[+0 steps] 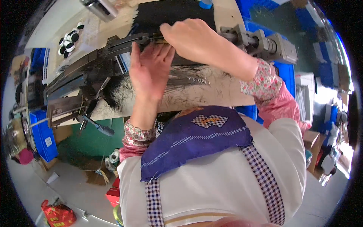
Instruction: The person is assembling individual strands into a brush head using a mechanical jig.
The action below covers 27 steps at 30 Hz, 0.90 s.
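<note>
Your left hand [149, 72] is at the middle of the long dark metal machine [89, 59], palm up and bare, thumb standing apart from the fingers, grip loosely open; its fingertips run up to the bar and partly under your other hand, so can't tell if they touch anything there. Your right hand [185, 34] is curled over the same stretch of bar, knuckles up, back of the hand to the camera; its fingertips are hidden, so can't tell how tightly it's closed or what it has hold of, if anything. The machine runs slantwise across your pale bench [223, 92], from lower left to upper right, ending in a grey metal block [281, 49]. Dark loose bristles [113, 92] lie in a clump left of your left wrist, more strands [189, 77] spread right of it, short bits scattered about. Black cloth [166, 15] lies behind the bar; metal flask [100, 9] far left of it, near a clear-white crate [89, 34] with black-and-white round pieces [70, 41] beside it. You've a purple apron [196, 138] on, floral cuffs [261, 83] at both wrists.
</note>
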Motion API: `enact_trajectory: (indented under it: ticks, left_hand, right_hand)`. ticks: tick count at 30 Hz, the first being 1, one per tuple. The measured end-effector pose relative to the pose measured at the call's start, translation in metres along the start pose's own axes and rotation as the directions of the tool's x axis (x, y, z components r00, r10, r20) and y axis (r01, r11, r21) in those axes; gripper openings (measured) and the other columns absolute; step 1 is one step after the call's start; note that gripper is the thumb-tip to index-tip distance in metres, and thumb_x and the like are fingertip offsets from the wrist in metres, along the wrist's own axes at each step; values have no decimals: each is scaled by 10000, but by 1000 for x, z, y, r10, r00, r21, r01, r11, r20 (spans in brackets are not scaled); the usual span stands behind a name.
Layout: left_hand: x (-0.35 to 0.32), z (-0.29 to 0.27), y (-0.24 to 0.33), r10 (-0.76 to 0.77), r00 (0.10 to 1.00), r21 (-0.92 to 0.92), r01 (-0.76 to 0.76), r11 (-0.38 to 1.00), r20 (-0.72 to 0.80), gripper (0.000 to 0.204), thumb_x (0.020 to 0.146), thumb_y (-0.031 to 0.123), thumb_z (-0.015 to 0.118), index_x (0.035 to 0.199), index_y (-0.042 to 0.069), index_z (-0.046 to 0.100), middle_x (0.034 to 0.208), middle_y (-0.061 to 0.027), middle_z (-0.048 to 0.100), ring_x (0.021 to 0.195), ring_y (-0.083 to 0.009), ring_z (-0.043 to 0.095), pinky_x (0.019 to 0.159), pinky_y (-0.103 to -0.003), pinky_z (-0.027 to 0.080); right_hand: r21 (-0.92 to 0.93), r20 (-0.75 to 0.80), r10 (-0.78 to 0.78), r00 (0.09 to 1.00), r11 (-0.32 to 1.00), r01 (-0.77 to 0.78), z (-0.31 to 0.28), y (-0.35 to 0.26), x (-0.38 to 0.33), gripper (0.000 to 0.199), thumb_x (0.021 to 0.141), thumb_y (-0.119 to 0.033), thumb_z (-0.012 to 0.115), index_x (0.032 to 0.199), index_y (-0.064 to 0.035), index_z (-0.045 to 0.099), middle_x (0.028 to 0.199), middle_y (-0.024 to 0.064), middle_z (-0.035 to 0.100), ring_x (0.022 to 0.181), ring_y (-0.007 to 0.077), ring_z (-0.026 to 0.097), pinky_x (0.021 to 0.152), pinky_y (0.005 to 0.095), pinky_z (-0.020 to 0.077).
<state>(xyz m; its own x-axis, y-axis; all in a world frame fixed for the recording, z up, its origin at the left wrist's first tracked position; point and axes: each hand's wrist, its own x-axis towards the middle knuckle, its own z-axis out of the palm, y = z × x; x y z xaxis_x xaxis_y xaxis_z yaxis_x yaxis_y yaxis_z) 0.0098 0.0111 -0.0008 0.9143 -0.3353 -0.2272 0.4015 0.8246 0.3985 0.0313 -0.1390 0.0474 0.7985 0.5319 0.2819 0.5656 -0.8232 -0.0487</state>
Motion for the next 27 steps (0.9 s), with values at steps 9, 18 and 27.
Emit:
enact_trajectory:
  ticks: [9,18,27]
  left_hand:
    - [2,-15,-58,43,999,46,-43,998,-9,269,946,245,546,1156,79,528,1224,-32,532,1174,-173,488,1005,-333,384]
    - [-88,-31,-8,-352,905,225,302,926,237,509,942,156,479,1393,-30,333,1383,-203,441,1273,-336,434,1054,-431,357]
    - [-214,-209,132,933,351,585,742,-328,78,778,834,262,622,1481,110,217,1150,-228,600,1055,-381,581,857,-453,459]
  right_hand:
    - [277,374,167,912,918,-282,44,6,-146,321,800,-106,593,1100,-98,479,864,158,610,817,384,608,659,496,475]
    - [462,231,197,953,840,-286,82,12,-185,187,805,-138,632,960,-67,554,891,130,619,792,354,614,654,457,484]
    - [518,318,90,944,817,-253,98,16,-193,161,830,-147,601,972,-99,543,903,144,611,802,368,608,672,458,486]
